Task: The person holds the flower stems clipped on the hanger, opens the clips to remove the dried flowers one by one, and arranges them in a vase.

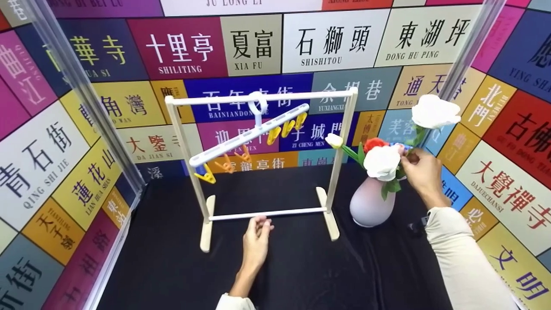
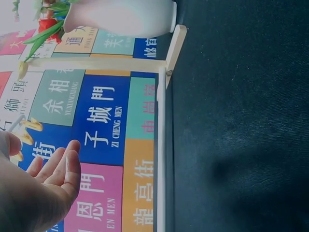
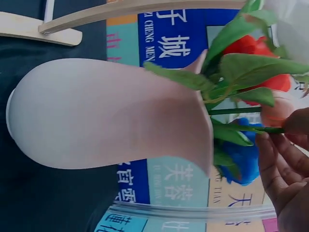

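Observation:
My right hand (image 1: 424,172) pinches a green stem (image 3: 273,129) between thumb and fingers, just above the mouth of a pale pink-white vase (image 1: 372,202). In the head view a large white flower (image 1: 434,112) rises above that hand. Other blooms stand in the vase: a white flower (image 1: 382,161), a red flower (image 3: 256,48), a blue flower (image 3: 241,154) and a white tulip (image 1: 334,140). My left hand (image 1: 256,241) holds nothing, its fingers loosely bent, close to the lower bar (image 1: 275,213) of a wooden rack.
From the rack's top bar (image 1: 301,95) hangs a tilted pale hanger (image 1: 249,137) with several yellow and orange clips (image 1: 275,133). Black cloth (image 1: 172,267) covers the table. Walls with coloured, lettered panels (image 1: 338,41) close off the back and sides.

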`<state>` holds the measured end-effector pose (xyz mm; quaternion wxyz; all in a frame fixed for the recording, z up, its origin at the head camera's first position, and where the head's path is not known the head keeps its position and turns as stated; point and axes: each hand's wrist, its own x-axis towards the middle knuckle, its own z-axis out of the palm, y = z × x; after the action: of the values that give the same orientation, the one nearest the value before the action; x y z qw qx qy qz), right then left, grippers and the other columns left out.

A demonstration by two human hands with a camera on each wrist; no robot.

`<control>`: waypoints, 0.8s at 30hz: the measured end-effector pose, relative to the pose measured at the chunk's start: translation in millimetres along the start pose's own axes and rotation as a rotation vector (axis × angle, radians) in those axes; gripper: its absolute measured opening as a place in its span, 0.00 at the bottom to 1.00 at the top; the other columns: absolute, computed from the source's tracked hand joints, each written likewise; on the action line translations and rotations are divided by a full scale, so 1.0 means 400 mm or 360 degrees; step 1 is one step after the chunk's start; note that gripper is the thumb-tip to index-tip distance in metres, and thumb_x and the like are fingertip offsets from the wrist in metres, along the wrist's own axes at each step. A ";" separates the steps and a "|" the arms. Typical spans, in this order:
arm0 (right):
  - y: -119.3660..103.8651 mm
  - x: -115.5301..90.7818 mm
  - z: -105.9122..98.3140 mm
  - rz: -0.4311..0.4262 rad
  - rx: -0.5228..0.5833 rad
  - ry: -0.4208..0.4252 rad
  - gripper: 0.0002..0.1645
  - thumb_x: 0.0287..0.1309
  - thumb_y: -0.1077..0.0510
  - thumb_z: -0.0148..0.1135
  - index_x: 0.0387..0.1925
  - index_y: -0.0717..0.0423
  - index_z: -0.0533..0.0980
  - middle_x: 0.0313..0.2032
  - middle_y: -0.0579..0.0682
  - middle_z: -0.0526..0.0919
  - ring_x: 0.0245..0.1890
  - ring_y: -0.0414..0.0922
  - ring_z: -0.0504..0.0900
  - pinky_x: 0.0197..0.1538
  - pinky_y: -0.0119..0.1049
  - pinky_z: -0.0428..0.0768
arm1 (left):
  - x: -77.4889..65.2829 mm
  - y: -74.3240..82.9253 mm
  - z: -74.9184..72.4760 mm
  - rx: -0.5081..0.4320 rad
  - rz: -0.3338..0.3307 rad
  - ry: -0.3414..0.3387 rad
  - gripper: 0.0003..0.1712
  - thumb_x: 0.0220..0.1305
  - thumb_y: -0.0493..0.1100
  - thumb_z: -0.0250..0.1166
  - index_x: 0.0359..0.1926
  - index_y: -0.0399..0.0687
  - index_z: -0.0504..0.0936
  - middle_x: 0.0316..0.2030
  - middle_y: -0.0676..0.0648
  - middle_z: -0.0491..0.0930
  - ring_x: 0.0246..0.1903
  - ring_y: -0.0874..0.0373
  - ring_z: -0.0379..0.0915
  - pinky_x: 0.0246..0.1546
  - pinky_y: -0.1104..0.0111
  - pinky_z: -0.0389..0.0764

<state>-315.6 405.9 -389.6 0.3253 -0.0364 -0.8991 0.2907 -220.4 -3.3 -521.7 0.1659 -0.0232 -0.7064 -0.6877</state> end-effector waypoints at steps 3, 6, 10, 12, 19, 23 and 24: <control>0.023 -0.007 0.004 0.0005 -0.0047 -0.0159 0.12 0.59 0.59 0.60 0.38 0.66 0.80 0.32 0.64 0.84 0.31 0.56 0.79 0.33 0.42 0.71 | -0.003 0.001 -0.002 0.0017 -0.0030 -0.0002 0.10 0.70 0.33 0.57 0.49 0.33 0.76 0.43 0.37 0.84 0.43 0.40 0.84 0.45 0.72 0.80; 0.041 -0.013 0.006 0.0008 -0.0077 -0.0321 0.16 0.60 0.58 0.59 0.43 0.69 0.78 0.35 0.68 0.84 0.33 0.62 0.81 0.34 0.53 0.75 | -0.004 0.001 -0.004 0.0028 -0.0049 -0.0002 0.10 0.70 0.33 0.57 0.49 0.33 0.76 0.43 0.37 0.84 0.42 0.42 0.84 0.45 0.72 0.80; 0.048 -0.015 0.008 -0.0010 -0.0090 -0.0436 0.19 0.62 0.56 0.59 0.44 0.71 0.78 0.38 0.71 0.84 0.37 0.67 0.82 0.38 0.60 0.75 | -0.005 0.002 -0.009 0.0039 -0.0048 0.0005 0.10 0.70 0.33 0.57 0.49 0.33 0.76 0.43 0.37 0.84 0.42 0.41 0.84 0.46 0.71 0.80; 0.048 -0.011 0.005 -0.0025 -0.0108 -0.0441 0.16 0.61 0.56 0.59 0.38 0.70 0.77 0.34 0.70 0.83 0.34 0.66 0.81 0.37 0.59 0.75 | -0.005 0.002 -0.011 0.0036 -0.0045 0.0007 0.10 0.70 0.33 0.57 0.49 0.33 0.76 0.43 0.37 0.84 0.43 0.38 0.84 0.46 0.71 0.80; 0.042 -0.003 -0.007 0.0002 -0.0139 -0.0338 0.14 0.54 0.57 0.61 0.38 0.64 0.79 0.32 0.64 0.84 0.35 0.63 0.81 0.33 0.48 0.71 | 0.000 -0.004 -0.015 0.0022 -0.0053 0.0033 0.09 0.70 0.32 0.57 0.48 0.31 0.76 0.42 0.36 0.84 0.41 0.40 0.84 0.41 0.71 0.81; 0.049 -0.006 0.000 -0.0020 -0.0130 -0.0325 0.14 0.54 0.57 0.62 0.37 0.65 0.79 0.31 0.64 0.84 0.34 0.63 0.81 0.33 0.49 0.72 | 0.000 -0.007 -0.018 0.0000 -0.0065 0.0037 0.09 0.70 0.32 0.57 0.48 0.32 0.76 0.43 0.35 0.84 0.43 0.37 0.83 0.41 0.63 0.83; 0.050 -0.007 0.002 -0.0025 -0.0132 -0.0323 0.13 0.54 0.57 0.62 0.35 0.65 0.80 0.30 0.64 0.84 0.33 0.63 0.81 0.33 0.49 0.72 | 0.000 -0.006 -0.019 0.0000 -0.0068 0.0037 0.09 0.69 0.32 0.57 0.48 0.32 0.76 0.43 0.36 0.84 0.43 0.36 0.83 0.41 0.63 0.83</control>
<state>-316.4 421.3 -402.6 0.2332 -0.0132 -0.9388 0.2530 -219.4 -11.1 -524.1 0.1595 -0.0002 -0.7047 -0.6914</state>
